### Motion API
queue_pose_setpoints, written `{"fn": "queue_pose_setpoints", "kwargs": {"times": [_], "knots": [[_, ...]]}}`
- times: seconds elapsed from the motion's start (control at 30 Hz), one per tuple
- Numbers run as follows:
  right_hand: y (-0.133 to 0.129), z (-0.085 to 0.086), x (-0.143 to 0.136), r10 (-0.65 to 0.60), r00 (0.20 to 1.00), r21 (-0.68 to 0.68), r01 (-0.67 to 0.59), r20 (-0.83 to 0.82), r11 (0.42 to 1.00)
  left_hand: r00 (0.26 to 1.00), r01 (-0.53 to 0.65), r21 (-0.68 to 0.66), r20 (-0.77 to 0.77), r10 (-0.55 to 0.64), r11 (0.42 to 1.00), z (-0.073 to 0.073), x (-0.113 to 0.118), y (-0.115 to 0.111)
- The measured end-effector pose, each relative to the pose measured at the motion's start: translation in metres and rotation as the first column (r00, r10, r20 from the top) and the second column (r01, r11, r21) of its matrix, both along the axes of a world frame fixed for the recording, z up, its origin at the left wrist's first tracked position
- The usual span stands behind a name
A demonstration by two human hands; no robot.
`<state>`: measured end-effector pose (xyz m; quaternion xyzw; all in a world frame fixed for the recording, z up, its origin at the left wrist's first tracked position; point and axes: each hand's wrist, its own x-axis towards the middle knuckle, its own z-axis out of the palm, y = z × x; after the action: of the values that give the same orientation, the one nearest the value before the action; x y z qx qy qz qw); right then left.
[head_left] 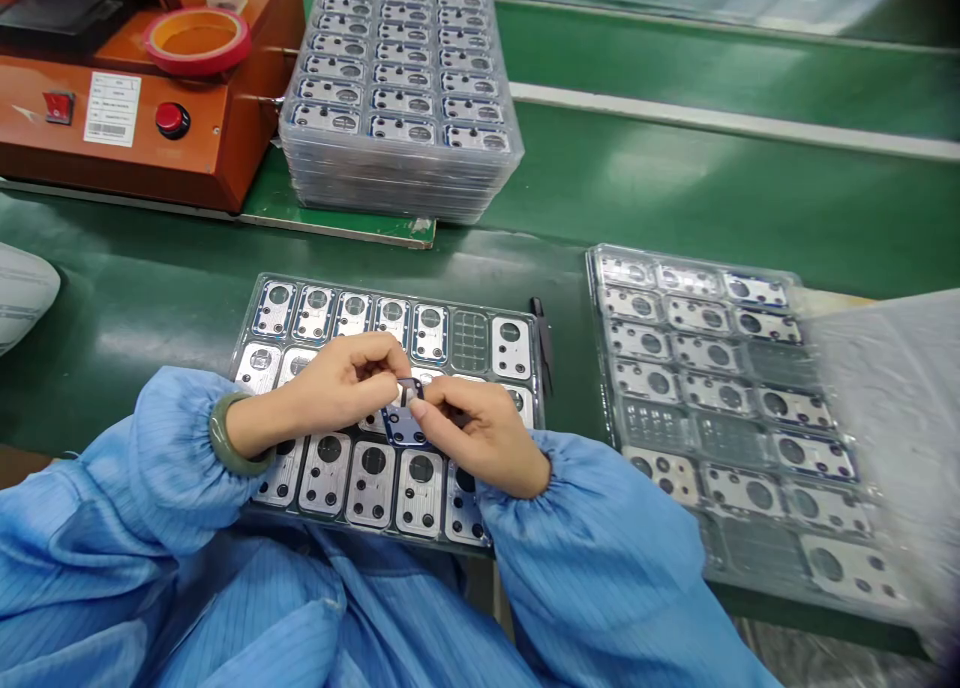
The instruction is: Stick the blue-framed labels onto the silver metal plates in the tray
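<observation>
Between my two hands, a small dark-blue-edged plate with round holes is held above a clear plastic tray. My left hand pinches at the plate's upper left edge, its fingers curled. From the other side, my right hand grips the plate with thumb and fingers closed. Silvery plates with one large hole and several small ones fill most of the tray's pockets. One pocket in the far row shows only its ribbed bottom. My hands hide part of the tray's middle.
A tall stack of filled trays stands behind. At the left back is an orange machine with a red tape roll on top. Black tweezers lie beside the tray. To the right, another tray is partly under plastic film.
</observation>
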<state>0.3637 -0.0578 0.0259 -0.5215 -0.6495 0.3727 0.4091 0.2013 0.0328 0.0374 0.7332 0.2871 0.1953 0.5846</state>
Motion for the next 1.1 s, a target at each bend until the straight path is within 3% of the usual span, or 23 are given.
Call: {"fn": "queue_pose_setpoints", "kwargs": {"times": [0.23, 0.33, 0.53, 0.77, 1.1], "knots": [[-0.0027, 0.0047, 0.0055, -0.133, 0.988, -0.038, 0.13, -0.078, 0.991, 0.994, -0.003, -0.281, 0.103, 0.033, 0.96, 0.0045, -0.0008, 0.0015], [-0.0029, 0.0027, 0.0061, -0.178, 0.979, -0.091, 0.169, -0.097, 0.981, 0.994, -0.011, -0.327, 0.099, 0.046, 0.945, 0.0057, 0.0009, 0.0006], [-0.0012, 0.0004, 0.0051, -0.202, 0.97, -0.186, 0.175, -0.134, 0.967, 0.995, -0.09, -0.248, 0.022, 0.098, 0.965, 0.0046, 0.0042, -0.0011], [-0.001, 0.0, 0.007, -0.162, 0.973, -0.241, 0.119, -0.167, 0.963, 0.955, -0.276, -0.161, 0.068, 0.29, 0.948, 0.0022, 0.0038, 0.0033], [-0.0014, -0.002, 0.0068, -0.124, 0.986, -0.244, 0.093, -0.113, 0.965, 0.943, -0.306, -0.163, 0.08, 0.322, 0.938, 0.0017, 0.0049, 0.002]]}}
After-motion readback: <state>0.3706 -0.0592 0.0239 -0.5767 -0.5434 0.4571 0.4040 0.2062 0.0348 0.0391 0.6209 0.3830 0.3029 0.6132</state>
